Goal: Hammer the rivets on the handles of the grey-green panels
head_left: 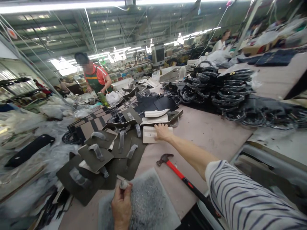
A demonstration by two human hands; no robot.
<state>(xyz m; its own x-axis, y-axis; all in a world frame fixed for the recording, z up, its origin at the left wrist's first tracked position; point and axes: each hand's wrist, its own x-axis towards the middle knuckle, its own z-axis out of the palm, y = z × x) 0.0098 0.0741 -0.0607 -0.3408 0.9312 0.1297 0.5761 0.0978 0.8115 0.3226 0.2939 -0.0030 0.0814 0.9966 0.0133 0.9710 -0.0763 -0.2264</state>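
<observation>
while the right hand [162, 132] stretches up to the middle of the frame and lies flat, fingers spread, on a cream-coloured flat piece [150, 135], the left hand [122, 206] sits at the bottom centre, pinched shut around a small pale part [124, 184] held over a grey speckled pad [148, 204]. by the look of it, the step in hand is fetching the next piece from the supply: the cream piece is touched but not yet lifted off the tabletop [203, 131]. the next move would call for curling the fingers under its near edge and sliding it clear of the two similar cream pieces [155, 116] stacked just behind it, without dragging them along.

counted: three cream pieces in the middle of the frame; one hammer with a red and black handle [182, 177] lying near the right forearm, lower centre, touched by neither hand; one grey pad. dark flat panels with pale tabs [96, 156] are fanned out left of centre, about six showing, though they overlap and the exact count is unclear. black coiled straps [220, 92] are heaped at the upper right, too many to count. one person in a red shirt and green apron [96, 78] stands at the upper left, and another is far off at the upper right.
</observation>
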